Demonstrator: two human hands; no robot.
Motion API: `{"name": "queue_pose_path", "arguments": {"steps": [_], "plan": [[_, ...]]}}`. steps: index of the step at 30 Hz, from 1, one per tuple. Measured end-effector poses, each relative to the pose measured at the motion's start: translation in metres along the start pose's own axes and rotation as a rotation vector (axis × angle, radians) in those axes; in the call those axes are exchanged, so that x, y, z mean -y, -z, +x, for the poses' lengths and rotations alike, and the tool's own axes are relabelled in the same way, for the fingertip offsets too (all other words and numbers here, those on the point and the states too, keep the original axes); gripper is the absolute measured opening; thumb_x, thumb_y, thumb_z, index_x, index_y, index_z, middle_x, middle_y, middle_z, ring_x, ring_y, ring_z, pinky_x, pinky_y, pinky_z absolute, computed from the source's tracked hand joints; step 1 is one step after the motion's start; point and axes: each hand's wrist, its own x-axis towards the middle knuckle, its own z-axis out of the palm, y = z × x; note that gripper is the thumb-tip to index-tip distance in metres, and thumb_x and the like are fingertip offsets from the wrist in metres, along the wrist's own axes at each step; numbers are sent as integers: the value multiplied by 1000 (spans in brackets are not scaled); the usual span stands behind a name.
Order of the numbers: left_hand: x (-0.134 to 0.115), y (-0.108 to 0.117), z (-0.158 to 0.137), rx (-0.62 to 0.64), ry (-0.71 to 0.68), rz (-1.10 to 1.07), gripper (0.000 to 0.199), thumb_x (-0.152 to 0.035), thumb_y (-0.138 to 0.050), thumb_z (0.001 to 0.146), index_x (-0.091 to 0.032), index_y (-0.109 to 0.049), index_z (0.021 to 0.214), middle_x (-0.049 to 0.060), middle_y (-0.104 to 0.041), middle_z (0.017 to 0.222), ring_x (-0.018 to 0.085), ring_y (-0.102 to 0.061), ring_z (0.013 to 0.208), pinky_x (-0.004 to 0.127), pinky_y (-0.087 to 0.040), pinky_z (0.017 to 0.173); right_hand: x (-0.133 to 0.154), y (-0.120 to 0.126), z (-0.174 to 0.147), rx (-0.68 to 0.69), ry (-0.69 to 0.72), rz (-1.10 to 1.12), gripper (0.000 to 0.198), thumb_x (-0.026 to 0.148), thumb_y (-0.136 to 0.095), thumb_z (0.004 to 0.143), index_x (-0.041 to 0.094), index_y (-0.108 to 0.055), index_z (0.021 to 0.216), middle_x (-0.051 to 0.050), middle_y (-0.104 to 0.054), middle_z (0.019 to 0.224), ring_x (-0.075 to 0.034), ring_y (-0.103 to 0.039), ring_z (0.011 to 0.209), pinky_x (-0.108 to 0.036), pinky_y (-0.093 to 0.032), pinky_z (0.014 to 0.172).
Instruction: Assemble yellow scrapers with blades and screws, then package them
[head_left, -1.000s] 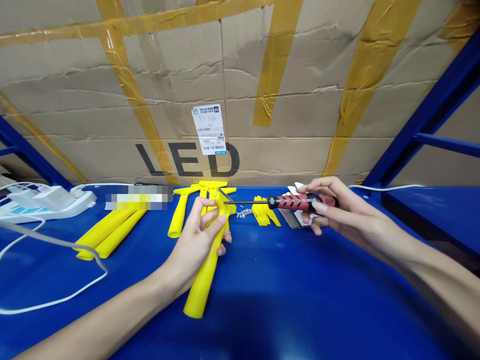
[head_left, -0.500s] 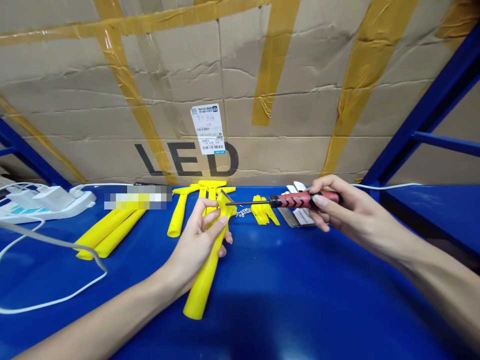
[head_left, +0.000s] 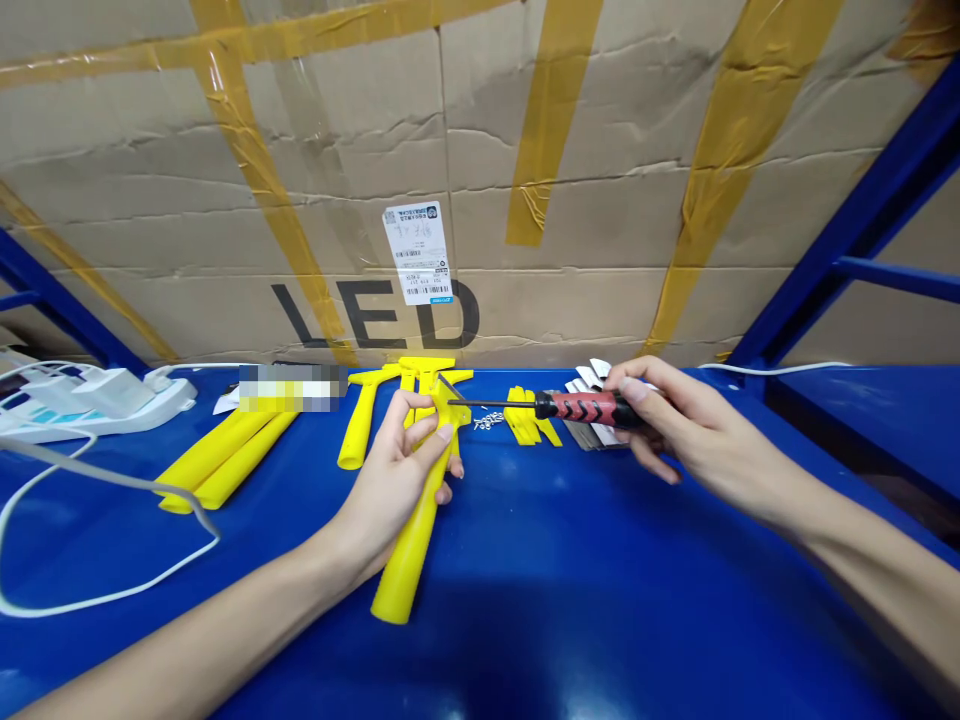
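My left hand [head_left: 405, 465] is wrapped round the upper part of a yellow scraper [head_left: 409, 565], whose hollow handle slants down toward me. A thin metal blade shows at its head. My right hand [head_left: 675, 425] grips the red and black handle of a screwdriver [head_left: 581, 407]. The screwdriver lies level, its shaft pointing left and its tip at the scraper's head; the fastener there is too small to make out. Behind my left hand lie more yellow scrapers [head_left: 361, 425]. Small screws [head_left: 490, 420] sit in a loose pile beyond the screwdriver shaft.
Small yellow plastic strips [head_left: 525, 425] and a fan of blades in white sleeves [head_left: 585, 430] lie at the back. Yellow tubular handles [head_left: 225, 460] rest at left, near a white power strip [head_left: 105, 400] and its looping cable [head_left: 112, 605]. A cardboard box [head_left: 600, 300] walls off the blue surface.
My right hand has shifted its fingers on the screwdriver handle, with the lower fingers now more extended. The scraper stays in my left hand, and the screwdriver tip remains at its head.
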Motion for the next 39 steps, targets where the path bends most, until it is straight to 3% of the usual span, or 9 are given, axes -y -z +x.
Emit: {"name": "queue_pose_path", "arguments": {"steps": [6, 10, 15, 18, 21, 25, 30, 35, 39], "plan": [[-3, -1, -1, 19, -9, -20, 32, -25, -68, 88, -27, -38, 101, -4, -55, 86, 11, -58, 63, 16, -41, 43, -2, 6, 0, 23, 69, 106, 32, 47, -71, 87, 25, -58, 107, -4, -65, 91, -17, -61, 72, -30, -52, 63], [-5, -2, -3, 50, -57, 1, 32, -26, -66, 89, -27, -36, 102, -4, -55, 83, 10, -57, 62, 16, -40, 42, -4, 6, 0, -3, 75, 93, 27, 44, -71, 88, 24, -62, 103, -1, -63, 75, -13, -55, 61, -26, -47, 56], [-12, 1, -5, 75, -187, 118, 28, -30, -60, 93, -26, -33, 99, -7, -54, 72, 9, -51, 54, 16, -40, 41, 7, -13, 0, -119, -155, 264, 36, 54, -69, 87, 19, -61, 89, 2, -52, 58, -6, -37, 42, -19, -28, 40], [-14, 2, -7, 68, -216, 175, 25, -31, -58, 94, -26, -34, 101, -5, -55, 76, 8, -51, 52, 17, -42, 41, 17, -17, -1, -131, -330, 313, 41, 57, -71, 83, 17, -60, 84, 0, -56, 61, -3, -29, 38, -18, -19, 34], [-13, 1, -7, 50, -203, 192, 24, -32, -58, 94, -25, -36, 102, -4, -55, 82, 8, -53, 55, 17, -43, 40, 20, -13, -2, -115, -418, 356, 42, 55, -76, 79, 16, -61, 85, -2, -61, 71, -3, -33, 42, -17, -24, 33], [-11, 2, -5, 37, -161, 146, 26, -30, -59, 93, -25, -36, 103, -3, -55, 84, 8, -54, 58, 17, -43, 41, 15, -7, -3, -50, -191, 229, 38, 46, -81, 76, 21, -63, 99, -2, -65, 86, -10, -55, 63, -19, -48, 54], [-12, 5, 0, 44, -155, 116, 29, -27, -63, 90, -26, -36, 102, -4, -55, 82, 11, -55, 61, 18, -42, 41, 6, -6, -5, -184, 168, -217, 34, 40, -82, 74, 24, -70, 102, -5, -70, 98, -18, -64, 78, -27, -53, 64], [-10, 6, -2, 89, -201, 201, 27, -30, -60, 93, -27, -35, 101, -6, -55, 70, 11, -51, 57, 18, -41, 42, 10, -7, -9, -131, 25, -89, 43, 48, -77, 80, 21, -74, 114, -5, -70, 77, -9, -44, 48, -23, -38, 41], [-5, 6, -5, 87, -200, 249, 25, -33, -58, 95, -27, -34, 101, -7, -55, 67, 10, -50, 54, 18, -41, 42, 17, -6, -9, -26, -136, 119, 43, 48, -77, 80, 18, -77, 110, -9, -70, 81, -5, -34, 45, -20, -25, 37]]}}
